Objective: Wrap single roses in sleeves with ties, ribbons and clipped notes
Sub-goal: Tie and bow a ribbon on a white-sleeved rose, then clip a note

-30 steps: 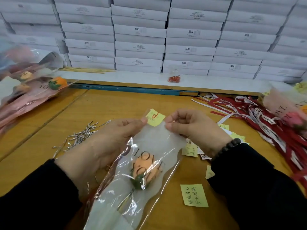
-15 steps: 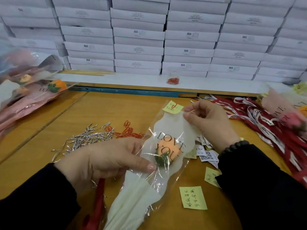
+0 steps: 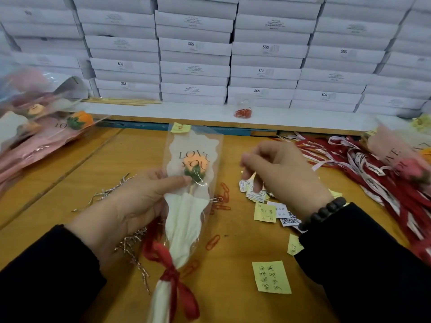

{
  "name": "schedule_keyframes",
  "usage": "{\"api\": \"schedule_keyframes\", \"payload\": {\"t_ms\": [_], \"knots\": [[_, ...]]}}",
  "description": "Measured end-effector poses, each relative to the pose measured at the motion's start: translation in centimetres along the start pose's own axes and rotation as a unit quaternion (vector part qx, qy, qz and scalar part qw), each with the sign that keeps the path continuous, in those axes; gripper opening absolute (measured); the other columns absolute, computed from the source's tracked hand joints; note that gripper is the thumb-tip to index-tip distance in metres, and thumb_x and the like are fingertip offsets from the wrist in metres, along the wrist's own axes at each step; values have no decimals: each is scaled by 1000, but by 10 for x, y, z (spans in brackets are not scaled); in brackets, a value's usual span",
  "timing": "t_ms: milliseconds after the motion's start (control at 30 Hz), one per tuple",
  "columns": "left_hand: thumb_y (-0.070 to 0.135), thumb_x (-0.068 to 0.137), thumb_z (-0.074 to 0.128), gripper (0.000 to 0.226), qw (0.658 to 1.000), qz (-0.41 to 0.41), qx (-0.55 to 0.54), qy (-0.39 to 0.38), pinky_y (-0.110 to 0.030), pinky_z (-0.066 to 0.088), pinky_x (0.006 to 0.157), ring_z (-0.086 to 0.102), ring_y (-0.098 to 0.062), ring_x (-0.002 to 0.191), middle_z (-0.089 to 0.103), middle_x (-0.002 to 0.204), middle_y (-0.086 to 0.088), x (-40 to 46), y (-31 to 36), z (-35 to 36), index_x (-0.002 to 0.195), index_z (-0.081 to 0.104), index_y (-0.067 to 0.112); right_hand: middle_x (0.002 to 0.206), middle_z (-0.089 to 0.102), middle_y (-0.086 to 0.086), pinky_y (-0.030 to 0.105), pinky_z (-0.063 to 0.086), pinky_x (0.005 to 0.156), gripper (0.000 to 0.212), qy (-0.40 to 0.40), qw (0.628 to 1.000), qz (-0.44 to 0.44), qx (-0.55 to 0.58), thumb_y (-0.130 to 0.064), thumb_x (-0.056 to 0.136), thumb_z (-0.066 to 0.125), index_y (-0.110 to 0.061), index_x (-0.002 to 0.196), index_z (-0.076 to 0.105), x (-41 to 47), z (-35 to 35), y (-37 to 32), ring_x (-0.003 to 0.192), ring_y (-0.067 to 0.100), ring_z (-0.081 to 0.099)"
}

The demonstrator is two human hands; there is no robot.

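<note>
While the left hand (image 3: 130, 206) is gripping it just under the flower head, thumb laid across the front, the wrapped rose (image 3: 195, 166) is standing nearly upright over the middle of the bench (image 3: 112, 159), its orange bloom sitting behind the words "LOVE YOU" printed on the clear sleeve (image 3: 193, 194). Clipped to the sleeve's top edge, a small yellow note (image 3: 180, 127) is showing. Lower down, a red ribbon (image 3: 177, 280) is tying the white inner paper tight around the stem. The right hand (image 3: 282, 176) is hovering just right of the sleeve, apart from it, its fingers loosely curled above a scatter of yellow slips and QR tags (image 3: 268, 206); whether the fingertips are pinching anything cannot be told. A dark bead bracelet (image 3: 324, 213) is circling that wrist. Red paper clips (image 3: 221, 197) are lying beside the sleeve, silver twist ties (image 3: 109, 192) behind the left hand, and a larger handwritten yellow note (image 3: 271, 277) nearer the person. Finished roses (image 3: 46, 131) are piling at the far left, red and white ribbons (image 3: 373, 173) at the right. White boxes (image 3: 210, 50) are stacking up behind the bench.
</note>
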State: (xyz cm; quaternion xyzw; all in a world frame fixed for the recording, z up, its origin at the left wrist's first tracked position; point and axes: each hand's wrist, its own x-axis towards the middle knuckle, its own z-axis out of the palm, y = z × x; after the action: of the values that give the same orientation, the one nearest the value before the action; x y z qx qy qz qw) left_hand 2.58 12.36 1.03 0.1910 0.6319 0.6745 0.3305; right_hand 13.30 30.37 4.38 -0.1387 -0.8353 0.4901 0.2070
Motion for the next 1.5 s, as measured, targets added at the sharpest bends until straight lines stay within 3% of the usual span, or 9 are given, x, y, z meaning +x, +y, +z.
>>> {"api": "schedule_keyframes", "payload": {"t_ms": [133,267,567,667,833,1067,1200,1333,1500], "knots": [[10,87,55,31,997,20,-8,75,-36,52,62,59,-35,84,65,104,-28,2,-2,3,111,59,-9,63,68,0,13,34,36,37,-212,974,66,-39,-40,93,50,-11,75,65,-9,15,-8,35,5,47],[9,89,55,30,993,43,-23,108,-51,38,83,52,-37,93,62,109,-30,2,-3,6,115,58,-7,64,69,1,14,33,36,41,-310,947,81,-30,-45,91,50,-10,77,65,-15,25,-10,32,4,43],[9,89,57,15,983,88,-48,154,-18,44,39,63,-12,51,70,70,-3,7,-5,7,102,62,4,60,66,1,13,33,36,34,-372,922,99,-51,-42,84,62,-14,65,63,-22,25,-13,31,4,39],[9,89,57,16,976,97,-68,181,-23,48,45,64,-16,61,71,74,-3,8,-4,7,104,62,5,45,59,-9,13,35,39,33,-384,918,92,-45,-41,84,64,-19,60,60,-25,22,-12,30,2,41],[9,89,58,20,964,101,-117,215,-41,40,72,60,-26,79,71,91,-10,9,-1,3,108,62,5,38,50,-7,12,31,34,24,-362,916,124,120,-26,86,63,-12,68,56,-28,28,-6,28,2,41],[22,90,54,28,974,91,-129,159,-33,56,68,68,-21,81,72,97,-9,3,2,9,112,61,5,42,51,0,12,33,32,16,-310,922,124,198,-11,89,59,-12,75,52,-31,39,-3,31,4,45],[28,80,58,41,993,43,-87,61,-24,50,49,59,-19,60,65,77,-15,-10,5,20,107,55,-3,45,49,3,13,31,33,13,-246,944,84,202,-8,90,56,-12,78,51,-30,38,-1,32,4,43],[17,72,62,44,998,12,-66,10,-38,45,70,49,-36,81,52,93,-31,-15,1,30,103,57,-13,48,47,7,13,29,33,13,-220,947,85,217,-7,91,55,-12,78,52,-27,33,1,32,5,42],[11,65,65,31,995,37,-69,61,-17,39,37,51,-12,47,59,70,-14,-14,-4,37,92,64,-5,46,52,1,14,30,34,10,-183,969,96,136,-14,90,59,-8,93,51,-30,29,1,31,5,42]]}}
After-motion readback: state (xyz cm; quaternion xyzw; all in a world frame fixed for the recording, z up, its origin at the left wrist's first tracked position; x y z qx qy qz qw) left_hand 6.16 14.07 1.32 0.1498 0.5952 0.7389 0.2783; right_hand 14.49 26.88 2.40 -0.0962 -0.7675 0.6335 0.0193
